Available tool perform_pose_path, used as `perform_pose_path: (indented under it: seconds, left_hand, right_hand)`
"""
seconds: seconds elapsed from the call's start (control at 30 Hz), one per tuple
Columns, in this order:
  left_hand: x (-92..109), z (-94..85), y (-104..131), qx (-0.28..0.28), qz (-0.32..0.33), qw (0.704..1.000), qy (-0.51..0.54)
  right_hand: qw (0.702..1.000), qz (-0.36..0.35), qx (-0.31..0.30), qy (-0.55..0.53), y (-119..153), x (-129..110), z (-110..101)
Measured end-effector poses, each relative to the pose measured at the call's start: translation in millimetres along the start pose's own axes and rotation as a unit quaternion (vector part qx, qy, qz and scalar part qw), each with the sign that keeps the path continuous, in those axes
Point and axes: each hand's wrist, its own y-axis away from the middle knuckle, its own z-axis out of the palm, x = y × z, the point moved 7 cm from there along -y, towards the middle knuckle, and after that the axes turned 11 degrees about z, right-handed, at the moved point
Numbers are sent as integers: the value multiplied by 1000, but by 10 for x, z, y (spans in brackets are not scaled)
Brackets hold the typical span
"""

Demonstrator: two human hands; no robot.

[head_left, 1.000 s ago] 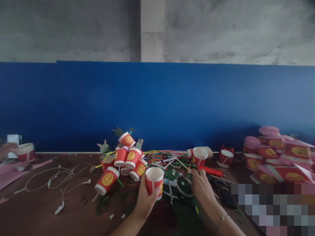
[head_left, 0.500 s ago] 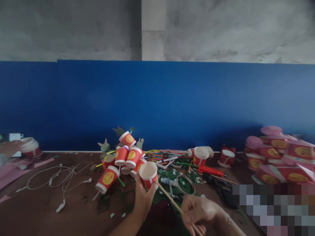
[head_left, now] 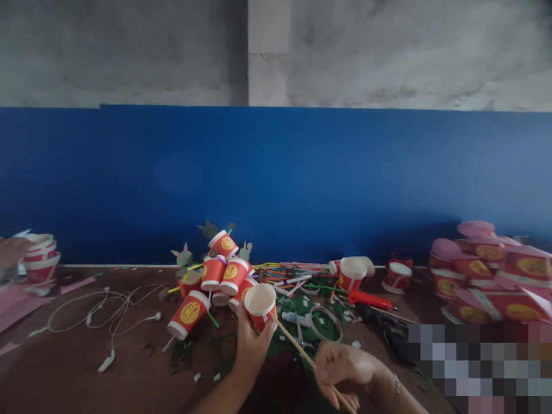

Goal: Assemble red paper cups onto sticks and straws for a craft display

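Observation:
My left hand (head_left: 253, 340) is closed around a red and white paper cup (head_left: 260, 303), its mouth tilted up toward me. In my right hand (head_left: 345, 372) I grip a thin wooden stick (head_left: 297, 345), whose far tip touches the cup's side near my left thumb. Behind and left of the cup lies a heap of similar red cups (head_left: 213, 272) with yellow emblems, straws and green rabbit-shaped cutouts. Scissors (head_left: 301, 333), a small glue tube (head_left: 295, 318) and a roll of clear tape (head_left: 326, 324) lie just beyond my hands.
White earphones (head_left: 106, 363) with a looped cable lie at left. Another person's hand (head_left: 12, 252) is by stacked cups (head_left: 41, 260) at the far left. A red-handled tool (head_left: 371, 299) lies right of centre. Pink-and-red cup pieces (head_left: 491, 270) pile at right, before a blue wall panel (head_left: 276, 184).
At the far left, the other person's hand and the stacked cups have shifted left, and the stack stands more upright. My right hand and the stick have moved very slightly left.

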Motion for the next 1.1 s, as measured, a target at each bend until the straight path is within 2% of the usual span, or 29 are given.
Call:
perform_pose_path:
  seconds: [0.3, 0.43, 0.5, 0.57, 0.67, 0.73, 0.8, 0.9, 1.0, 1.1]
  left_hand:
    - [-14, 14, -7, -3, -14, 1000, 6]
    - [30, 22, -9, -14, -16, 1000, -10]
    - [47, 40, -4, -34, -18, 999, -24]
    - [41, 53, 7, -52, -22, 998, -37]
    - [8, 43, 18, -52, -29, 997, -50]
    - [-13, 14, 15, -35, -34, 997, -59]
    - [-24, -7, 4, -21, -40, 997, -64]
    - [-11, -14, -13, -18, -45, 997, -66]
    - [40, -14, -27, -20, -36, 996, -75]
    - [78, -14, -31, -15, -37, 997, -73]
  right_hand:
    - [999, -17, 29, -30, 15, 14, -45]
    - [995, -85, 7, -48, 21, -6, -75]
    - [986, -141, 24, -86, 26, -89, -107]
    - [961, -206, 111, -147, 56, -202, -213]
    - [874, -307, 322, -195, 229, -319, -394]
    - [824, -349, 418, -160, 349, -351, -406]
    - [795, -361, 481, -80, 427, -352, -360]
    - [768, -356, 526, 74, 480, -354, -219]
    - [741, -378, 520, 195, 508, -410, -35]
    - [715, -403, 507, 265, 530, -483, 100]
